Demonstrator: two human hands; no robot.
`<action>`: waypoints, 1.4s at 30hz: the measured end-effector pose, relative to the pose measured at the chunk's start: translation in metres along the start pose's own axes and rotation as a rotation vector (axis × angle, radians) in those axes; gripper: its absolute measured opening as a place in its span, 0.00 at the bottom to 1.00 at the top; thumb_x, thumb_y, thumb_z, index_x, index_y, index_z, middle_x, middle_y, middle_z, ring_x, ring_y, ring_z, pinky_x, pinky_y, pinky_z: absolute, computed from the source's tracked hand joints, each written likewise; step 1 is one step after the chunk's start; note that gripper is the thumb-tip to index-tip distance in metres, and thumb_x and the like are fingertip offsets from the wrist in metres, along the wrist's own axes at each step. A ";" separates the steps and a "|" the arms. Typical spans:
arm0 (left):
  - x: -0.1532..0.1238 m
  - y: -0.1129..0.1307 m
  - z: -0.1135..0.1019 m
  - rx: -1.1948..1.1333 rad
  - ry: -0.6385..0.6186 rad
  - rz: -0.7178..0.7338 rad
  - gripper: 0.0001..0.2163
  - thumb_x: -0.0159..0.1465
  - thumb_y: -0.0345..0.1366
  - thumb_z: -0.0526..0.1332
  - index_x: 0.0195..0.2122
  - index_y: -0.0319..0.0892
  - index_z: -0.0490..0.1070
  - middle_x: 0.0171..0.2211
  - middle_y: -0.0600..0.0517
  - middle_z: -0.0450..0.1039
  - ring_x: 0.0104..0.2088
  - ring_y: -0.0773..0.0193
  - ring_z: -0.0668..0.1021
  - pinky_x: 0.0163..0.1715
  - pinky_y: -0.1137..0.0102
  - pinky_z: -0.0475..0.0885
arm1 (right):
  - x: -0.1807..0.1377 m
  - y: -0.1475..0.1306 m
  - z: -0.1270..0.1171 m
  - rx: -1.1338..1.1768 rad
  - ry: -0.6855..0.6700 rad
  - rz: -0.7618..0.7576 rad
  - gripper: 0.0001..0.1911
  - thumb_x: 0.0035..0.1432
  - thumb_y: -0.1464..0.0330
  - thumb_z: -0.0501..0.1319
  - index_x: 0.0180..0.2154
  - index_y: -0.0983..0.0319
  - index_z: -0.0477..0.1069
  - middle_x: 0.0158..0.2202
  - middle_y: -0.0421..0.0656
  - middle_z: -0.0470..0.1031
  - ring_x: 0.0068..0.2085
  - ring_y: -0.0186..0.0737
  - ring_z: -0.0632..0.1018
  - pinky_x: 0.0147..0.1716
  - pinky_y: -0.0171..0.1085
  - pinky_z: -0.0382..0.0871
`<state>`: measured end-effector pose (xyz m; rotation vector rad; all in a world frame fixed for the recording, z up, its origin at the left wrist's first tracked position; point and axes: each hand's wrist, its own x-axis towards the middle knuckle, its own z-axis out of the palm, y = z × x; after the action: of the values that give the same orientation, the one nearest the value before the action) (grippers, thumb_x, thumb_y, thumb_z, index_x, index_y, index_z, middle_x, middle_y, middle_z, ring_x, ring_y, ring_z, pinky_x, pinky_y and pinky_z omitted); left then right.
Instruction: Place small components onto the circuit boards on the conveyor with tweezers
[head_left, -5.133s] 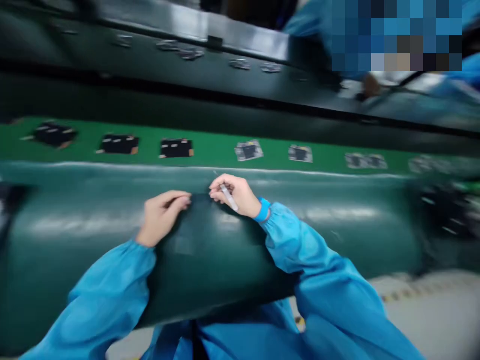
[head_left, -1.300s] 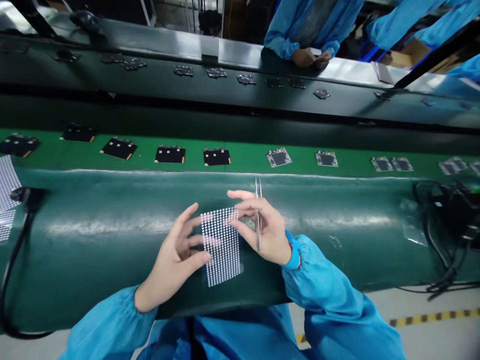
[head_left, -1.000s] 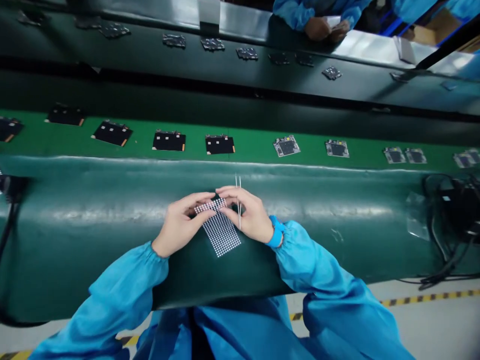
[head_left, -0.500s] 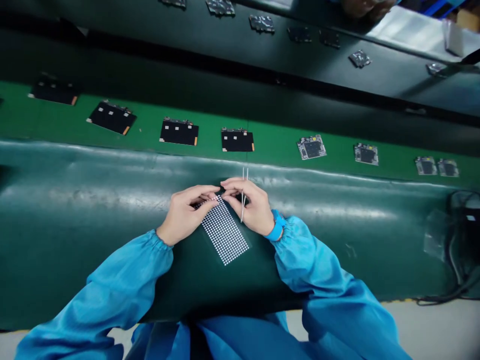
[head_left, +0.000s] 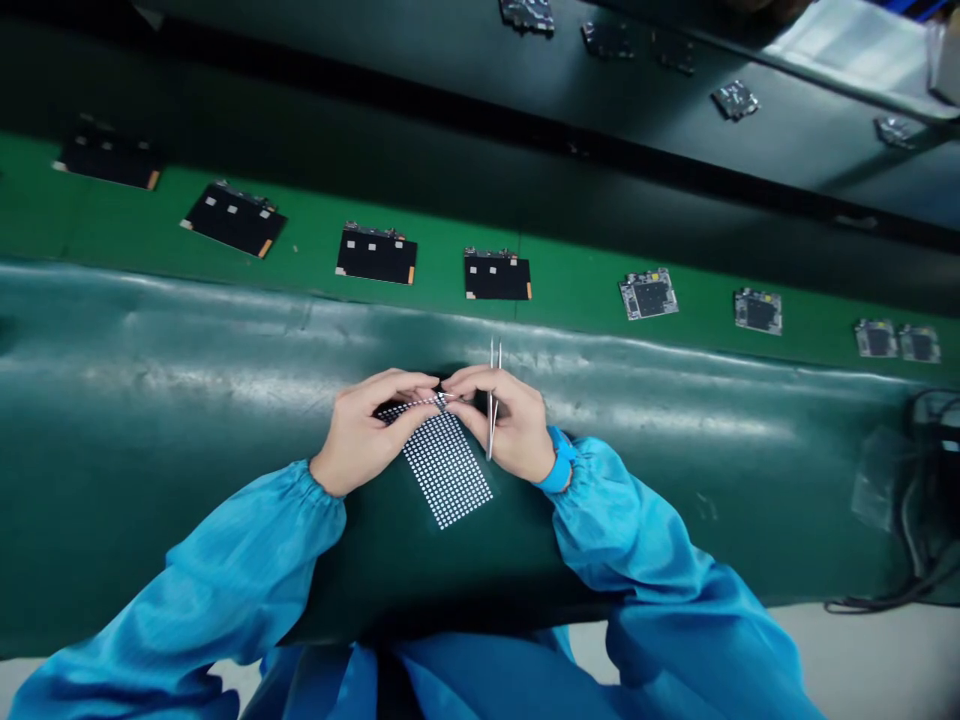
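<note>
A clear sheet covered with rows of small white squares (head_left: 446, 470) lies on the dark green bench cover (head_left: 187, 400). My left hand (head_left: 367, 430) pinches the sheet's far edge with thumb and fingers. My right hand (head_left: 506, 420) pinches the same edge from the right and also grips metal tweezers (head_left: 493, 385), whose tips point away from me. Both hands meet at the sheet's top corner. Blue sleeves cover both my arms, and a blue band sits on my right wrist.
Beyond the bench runs a green conveyor belt (head_left: 570, 290) carrying black boards (head_left: 375, 253) on the left and small circuit boards (head_left: 649, 294) on the right. A darker upper belt (head_left: 450, 50) holds more parts. Black cables (head_left: 926, 500) lie at the right edge.
The dotted sheet was lifted between my hands 1.3 s ago; it now lies on the bench with both hands pinching its far edge. The view has tilted further down.
</note>
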<state>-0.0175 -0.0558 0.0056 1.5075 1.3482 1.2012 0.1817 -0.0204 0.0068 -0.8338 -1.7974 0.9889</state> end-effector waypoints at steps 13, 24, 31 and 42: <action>0.005 0.005 -0.001 0.054 -0.061 0.113 0.07 0.66 0.31 0.68 0.44 0.45 0.82 0.38 0.50 0.82 0.38 0.64 0.83 0.40 0.69 0.80 | -0.003 0.000 0.002 0.077 0.018 0.185 0.11 0.62 0.65 0.71 0.44 0.59 0.75 0.40 0.43 0.82 0.38 0.38 0.83 0.41 0.39 0.80; 0.004 0.002 0.000 0.087 -0.017 0.050 0.09 0.67 0.32 0.66 0.47 0.45 0.81 0.37 0.51 0.80 0.38 0.64 0.82 0.40 0.68 0.79 | 0.021 -0.008 -0.048 0.331 -0.066 0.384 0.21 0.73 0.53 0.55 0.44 0.60 0.80 0.32 0.42 0.78 0.28 0.34 0.78 0.24 0.34 0.74; 0.003 0.001 0.000 0.151 -0.011 0.101 0.08 0.67 0.30 0.67 0.46 0.45 0.80 0.38 0.51 0.81 0.38 0.65 0.82 0.42 0.68 0.79 | 0.018 0.006 -0.039 0.411 -0.028 0.384 0.11 0.58 0.66 0.74 0.42 0.59 0.79 0.32 0.40 0.81 0.30 0.35 0.81 0.30 0.35 0.79; -0.003 -0.005 0.001 0.008 0.020 -0.009 0.10 0.65 0.34 0.68 0.49 0.45 0.79 0.38 0.50 0.81 0.39 0.63 0.84 0.45 0.66 0.82 | -0.001 -0.010 -0.011 -0.247 -0.033 -0.195 0.13 0.66 0.74 0.64 0.49 0.54 0.78 0.46 0.45 0.83 0.47 0.46 0.83 0.46 0.50 0.81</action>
<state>-0.0184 -0.0580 0.0000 1.4971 1.3734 1.2099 0.1906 -0.0227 0.0180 -0.7755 -2.0139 0.6676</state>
